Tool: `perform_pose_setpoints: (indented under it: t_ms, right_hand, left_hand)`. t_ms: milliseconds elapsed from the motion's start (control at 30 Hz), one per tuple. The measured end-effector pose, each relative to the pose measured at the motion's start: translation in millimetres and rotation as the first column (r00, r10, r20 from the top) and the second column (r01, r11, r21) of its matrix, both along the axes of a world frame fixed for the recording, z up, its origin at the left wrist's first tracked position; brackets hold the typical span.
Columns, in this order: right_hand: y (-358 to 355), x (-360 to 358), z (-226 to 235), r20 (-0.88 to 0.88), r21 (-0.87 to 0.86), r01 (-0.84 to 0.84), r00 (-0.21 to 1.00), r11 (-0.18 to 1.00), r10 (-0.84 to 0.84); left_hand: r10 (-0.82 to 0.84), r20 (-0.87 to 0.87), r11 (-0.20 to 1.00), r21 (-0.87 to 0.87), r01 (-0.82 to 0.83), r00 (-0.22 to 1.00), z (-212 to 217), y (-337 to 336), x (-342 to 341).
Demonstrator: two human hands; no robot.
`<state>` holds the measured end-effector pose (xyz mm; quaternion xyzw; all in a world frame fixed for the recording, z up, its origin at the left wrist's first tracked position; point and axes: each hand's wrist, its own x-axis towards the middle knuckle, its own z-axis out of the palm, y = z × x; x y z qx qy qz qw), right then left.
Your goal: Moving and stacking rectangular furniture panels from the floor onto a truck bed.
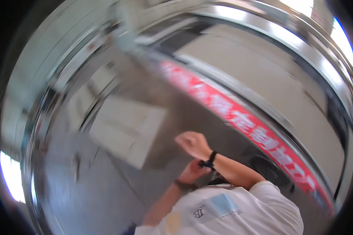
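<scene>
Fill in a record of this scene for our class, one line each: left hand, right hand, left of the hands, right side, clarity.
Left hand: at the black wristwatch on the right forearm; grip unclear
Right hand: loosely curled, no object visible in it
Left of the hands: pale rectangular board or stack, grey floor
Right side: long red banner with white characters, beside a broad beige surface
Clarity: blurred

The right hand [192,143] curls loosely inward while the left hand [193,171] meets the right wrist [206,152].
</scene>
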<state>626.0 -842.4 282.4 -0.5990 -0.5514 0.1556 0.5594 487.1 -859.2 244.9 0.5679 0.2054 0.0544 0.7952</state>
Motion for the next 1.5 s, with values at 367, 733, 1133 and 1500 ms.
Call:
perform_pose_setpoints:
  t_ms: [367,733,1133,1500]
  right_hand:
    - [35.1,-382.9,-8.2,-0.831,-0.001,-0.869,0.277,0.495,0.483]
    - [115.7,-569.4,-5.6,-0.080,-0.052,-0.791,0.611,0.609,0.787]
    - [339.3,-746.1,-8.0,-0.468,-0.269,-0.890,0.455,0.368,0.758]
    - [554.5,-871.8,-16.6,-0.446,-0.223,-0.948,0.305,0.225,0.842]
  left_hand:
    - [0.609,0.078,0.792,0.009,-0.611,0.790,-8.4,-31.3,-353.5]
    - [0.792,0.044,0.611,-0.049,-0.790,0.609,4.5,22.1,-533.6]
    - [0.812,-0.030,0.582,0.113,-0.805,0.583,-16.8,243.4,-701.4]
    - [0.829,0.039,0.550,0.133,-0.825,0.558,-7.6,460.6,-831.5]
